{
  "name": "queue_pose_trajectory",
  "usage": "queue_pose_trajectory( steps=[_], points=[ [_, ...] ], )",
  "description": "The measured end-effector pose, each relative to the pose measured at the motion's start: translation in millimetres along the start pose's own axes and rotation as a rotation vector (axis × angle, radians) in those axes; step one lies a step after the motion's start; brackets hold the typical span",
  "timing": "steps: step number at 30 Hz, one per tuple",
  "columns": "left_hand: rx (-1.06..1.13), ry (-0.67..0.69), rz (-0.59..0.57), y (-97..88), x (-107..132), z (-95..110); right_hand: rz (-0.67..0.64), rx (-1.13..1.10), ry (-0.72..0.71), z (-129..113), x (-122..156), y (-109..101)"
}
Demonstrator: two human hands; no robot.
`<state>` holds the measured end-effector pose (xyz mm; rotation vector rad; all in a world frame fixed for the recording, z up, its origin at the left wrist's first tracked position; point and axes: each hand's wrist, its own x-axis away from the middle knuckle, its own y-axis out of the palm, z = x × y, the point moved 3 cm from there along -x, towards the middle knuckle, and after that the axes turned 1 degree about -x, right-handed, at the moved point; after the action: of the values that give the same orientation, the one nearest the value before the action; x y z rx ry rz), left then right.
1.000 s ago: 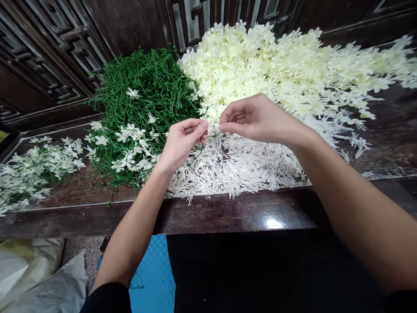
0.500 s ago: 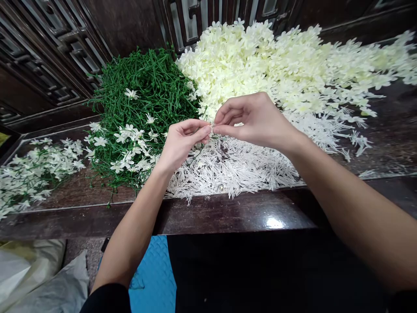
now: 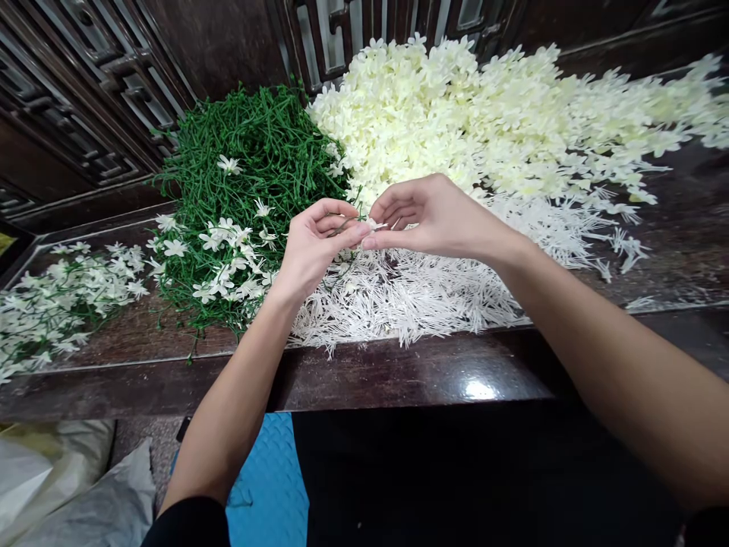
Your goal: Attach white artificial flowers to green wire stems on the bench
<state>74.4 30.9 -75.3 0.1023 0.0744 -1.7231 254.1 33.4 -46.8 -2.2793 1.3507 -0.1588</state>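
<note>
My left hand and my right hand meet fingertip to fingertip above a heap of thin white plastic stamen pieces. Between the pinched fingers sits a small white flower piece on a thin green stem; both hands are closed on it. Behind my right hand lies a large pile of cream fabric petals. A mound of green plastic stems rises behind my left hand, with several finished white flowers at its front.
Everything lies on a dark wooden table with a glossy front edge. More finished flower sprigs spread at the far left. Carved dark wood panels stand behind. Below the table are a blue mat and pale bags.
My right hand has dropped slightly and its fingers have loosened a little. My left hand has turned palm up, and the white flower piece now shows between the fingertips.
</note>
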Motion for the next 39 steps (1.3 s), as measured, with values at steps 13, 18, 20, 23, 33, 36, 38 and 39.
queue_pose_trajectory(
  steps=[13,18,20,23,33,36,38,39],
  points=[
    [-0.005,0.023,-0.006,-2.0,-2,-2,0.104,-0.176,0.034,1,-1,-3],
    [-0.038,0.098,0.038,-2.2,-2,-2,0.055,-0.127,0.005,2,-2,0],
    [-0.082,0.124,0.05,-1.1,-1,0,0.081,-0.111,-0.007,3,-3,2],
    [-0.155,0.134,0.052,1.3,0,2,0.114,-0.145,0.004,5,-3,4],
    [-0.185,0.202,0.072,5.3,3,7,0.146,-0.215,0.142,1,-1,1],
    [-0.237,0.241,0.105,6.6,5,9,0.094,-0.282,0.188,5,-2,0],
    [-0.257,0.27,0.124,7.5,6,11,0.068,-0.304,0.21,8,-3,0],
    [-0.264,0.278,0.127,7.9,6,12,0.065,-0.305,0.212,9,-3,0]
  ],
)
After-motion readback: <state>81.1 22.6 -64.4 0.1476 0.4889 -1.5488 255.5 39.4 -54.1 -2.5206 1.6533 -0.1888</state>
